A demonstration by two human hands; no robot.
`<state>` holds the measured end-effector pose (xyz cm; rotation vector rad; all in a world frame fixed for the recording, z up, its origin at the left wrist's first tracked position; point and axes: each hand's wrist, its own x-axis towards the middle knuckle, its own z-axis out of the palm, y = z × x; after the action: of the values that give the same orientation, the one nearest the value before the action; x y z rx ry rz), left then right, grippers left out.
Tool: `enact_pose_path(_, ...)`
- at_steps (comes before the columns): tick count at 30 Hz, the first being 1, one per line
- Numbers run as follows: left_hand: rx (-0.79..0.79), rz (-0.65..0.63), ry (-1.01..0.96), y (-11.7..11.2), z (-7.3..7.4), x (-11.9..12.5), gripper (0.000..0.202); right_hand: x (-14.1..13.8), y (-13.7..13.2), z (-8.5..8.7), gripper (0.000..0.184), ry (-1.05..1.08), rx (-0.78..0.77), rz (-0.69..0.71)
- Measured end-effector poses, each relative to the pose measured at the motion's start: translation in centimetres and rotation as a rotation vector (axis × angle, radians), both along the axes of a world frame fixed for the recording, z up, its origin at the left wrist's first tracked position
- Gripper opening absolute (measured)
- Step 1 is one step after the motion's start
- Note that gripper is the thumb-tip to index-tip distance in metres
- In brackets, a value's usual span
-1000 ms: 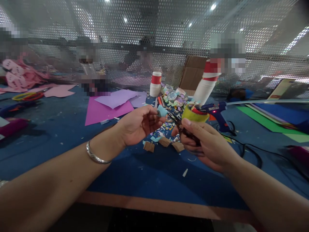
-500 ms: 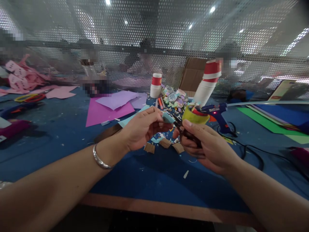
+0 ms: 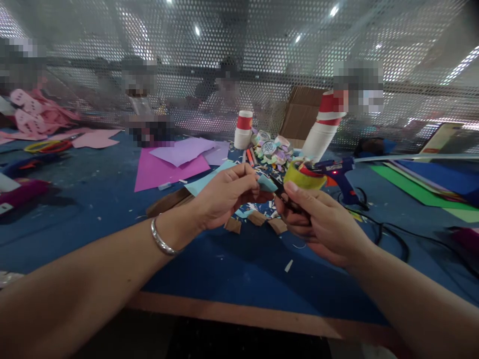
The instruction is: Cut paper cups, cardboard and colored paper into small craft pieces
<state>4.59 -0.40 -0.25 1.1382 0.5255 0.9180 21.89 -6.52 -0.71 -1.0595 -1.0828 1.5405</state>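
My left hand [image 3: 228,193] pinches a small light-blue piece of paper [image 3: 267,183] above the middle of the table. Closed around a pair of dark scissors [image 3: 285,197], my right hand [image 3: 318,219] is just to the right, the blades at the paper's right edge. Fingers hide most of the scissors' handles. Under my left hand lies a larger light-blue sheet [image 3: 209,179], beside a brown cardboard strip [image 3: 170,202]. Small cardboard pieces [image 3: 257,218] and paper scraps are scattered below the hands.
A hot glue gun [image 3: 340,177] with a lit red light rests by a yellow-green tape roll [image 3: 304,175]; its cable runs right. Paper cups [image 3: 318,139] stand stacked behind. Purple sheets [image 3: 172,172] lie left, green and blue sheets [image 3: 415,184] right. A perforated screen [image 3: 262,65] closes the back.
The hands stay close together, with the light-blue paper and scissors shifted very slightly right in view. The paper's angle at the blades differs a little. Both hands keep their holds.
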Motion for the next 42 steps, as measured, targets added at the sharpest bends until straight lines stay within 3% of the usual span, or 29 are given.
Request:
enact_pose_path(14, 0.005, -0.016, 0.004, 0.43, -0.2, -0.16, 0.019, 0.19, 0.1, -0.21, 0.046, -0.024, 0.032, 0.005)
enact_pose_path(42, 0.073, 0.004, 0.034, 0.36, 0.04, -0.33, 0.022, -0.14, -0.27, 0.11, 0.056, -0.051, 0.053, -0.027)
